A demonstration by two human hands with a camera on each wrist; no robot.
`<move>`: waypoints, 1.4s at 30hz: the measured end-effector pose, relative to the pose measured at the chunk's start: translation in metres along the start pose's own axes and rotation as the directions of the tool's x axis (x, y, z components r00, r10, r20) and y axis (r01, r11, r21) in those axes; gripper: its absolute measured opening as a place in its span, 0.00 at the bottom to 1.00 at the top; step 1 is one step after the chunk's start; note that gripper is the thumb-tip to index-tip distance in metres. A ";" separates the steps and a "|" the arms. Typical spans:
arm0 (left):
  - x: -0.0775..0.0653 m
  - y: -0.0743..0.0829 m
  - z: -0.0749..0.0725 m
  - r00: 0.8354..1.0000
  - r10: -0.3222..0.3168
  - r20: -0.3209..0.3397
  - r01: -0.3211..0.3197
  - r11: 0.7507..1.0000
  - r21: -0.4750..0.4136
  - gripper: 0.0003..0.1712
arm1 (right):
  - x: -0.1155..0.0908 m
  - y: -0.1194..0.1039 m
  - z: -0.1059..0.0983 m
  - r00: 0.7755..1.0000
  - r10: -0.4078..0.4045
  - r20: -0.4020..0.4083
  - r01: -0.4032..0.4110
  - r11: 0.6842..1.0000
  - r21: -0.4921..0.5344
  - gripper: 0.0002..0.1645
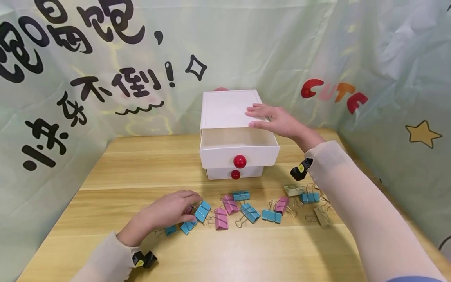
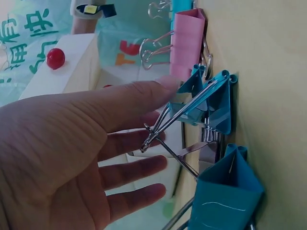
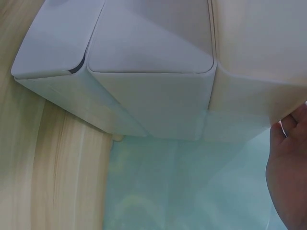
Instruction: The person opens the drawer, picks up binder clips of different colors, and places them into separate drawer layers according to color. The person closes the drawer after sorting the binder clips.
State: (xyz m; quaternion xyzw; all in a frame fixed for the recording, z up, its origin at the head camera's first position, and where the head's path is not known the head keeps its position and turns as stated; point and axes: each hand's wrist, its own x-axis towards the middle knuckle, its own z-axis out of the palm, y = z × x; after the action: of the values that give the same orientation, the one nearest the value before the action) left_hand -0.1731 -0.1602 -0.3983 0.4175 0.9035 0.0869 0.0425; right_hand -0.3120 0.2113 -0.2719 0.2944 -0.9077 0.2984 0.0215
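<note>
My left hand (image 1: 165, 212) hovers low over binder clips at the left end of the row. Its fingers are extended, with the thumb beside a blue binder clip (image 2: 220, 105) in the left wrist view; whether it touches the clip I cannot tell. Another blue binder clip (image 2: 225, 196) lies nearer that camera, and a pink binder clip (image 2: 186, 43) stands beyond the thumb. My right hand (image 1: 278, 122) rests with spread fingers on the top right edge of a white drawer box (image 1: 229, 107). The box's upper drawer (image 1: 215, 156), with a red knob (image 1: 240, 161), is pulled out.
More binder clips in blue, pink and pale yellow, such as a yellow clip (image 1: 322, 216), run across the wooden table (image 1: 141, 168) in front of the box. The lower drawer (image 1: 253, 172) sticks out less than the upper. A printed cloth (image 1: 253, 43) hangs behind.
</note>
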 end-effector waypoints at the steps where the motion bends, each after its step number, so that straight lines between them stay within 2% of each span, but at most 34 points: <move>1: 0.000 0.000 0.000 1.000 -0.005 0.007 0.005 1.000 0.003 0.33 | 0.000 0.000 0.000 1.000 0.000 -0.001 0.000 1.000 -0.002 0.35; 6: -0.003 -0.003 0.000 1.000 -0.018 0.015 0.018 0.999 -0.029 0.27 | -0.001 0.001 0.001 1.000 0.003 -0.004 -0.003 1.000 -0.004 0.35; 10: -0.005 -0.009 -0.003 0.997 -0.064 0.050 0.068 0.993 -0.098 0.28 | -0.001 0.000 0.001 1.000 0.004 -0.003 -0.004 1.000 0.007 0.35; 14: -0.008 -0.014 -0.007 0.987 -0.128 0.101 0.146 0.971 -0.191 0.32 | -0.001 0.001 0.002 1.000 0.003 -0.010 -0.002 1.000 0.019 0.35; 19: -0.012 -0.022 -0.009 0.981 -0.148 0.128 0.178 0.945 -0.274 0.32 | -0.001 0.002 0.002 1.000 0.000 -0.016 0.000 1.000 0.027 0.35; 27: -0.014 -0.033 -0.013 0.989 -0.130 0.073 0.145 0.957 -0.253 0.05 | -0.001 0.003 0.003 1.000 -0.009 -0.024 0.010 1.000 0.028 0.33; 30: -0.014 -0.037 -0.014 0.990 -0.140 0.030 0.143 0.967 -0.211 0.06 | -0.001 0.003 0.002 1.000 -0.005 -0.023 0.006 1.000 0.028 0.33; 32: -0.014 -0.040 -0.015 0.984 -0.177 0.010 0.176 0.967 -0.185 0.08 | -0.001 0.003 0.002 1.000 -0.001 -0.023 0.002 1.000 0.031 0.33; 34: -0.015 -0.041 -0.017 0.975 -0.221 -0.006 0.216 0.958 -0.186 0.12 | -0.001 0.003 0.002 1.000 0.003 -0.024 -0.002 0.999 0.032 0.33; 38: -0.016 -0.043 -0.019 0.956 -0.292 0.002 0.285 0.931 -0.228 0.11 | 0.000 0.002 0.002 1.000 0.007 -0.024 -0.006 0.999 0.034 0.34; 42: -0.015 -0.048 -0.016 0.945 -0.327 -0.004 0.320 0.926 -0.201 0.09 | -0.001 0.001 0.003 1.000 0.018 -0.020 -0.018 0.999 0.041 0.34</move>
State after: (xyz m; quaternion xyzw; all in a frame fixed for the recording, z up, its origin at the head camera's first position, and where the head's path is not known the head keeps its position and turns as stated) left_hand -0.2015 -0.2040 -0.3923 0.2548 0.9475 0.1757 0.0808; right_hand -0.3111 0.2112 -0.2753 0.2835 -0.9038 0.3199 0.0223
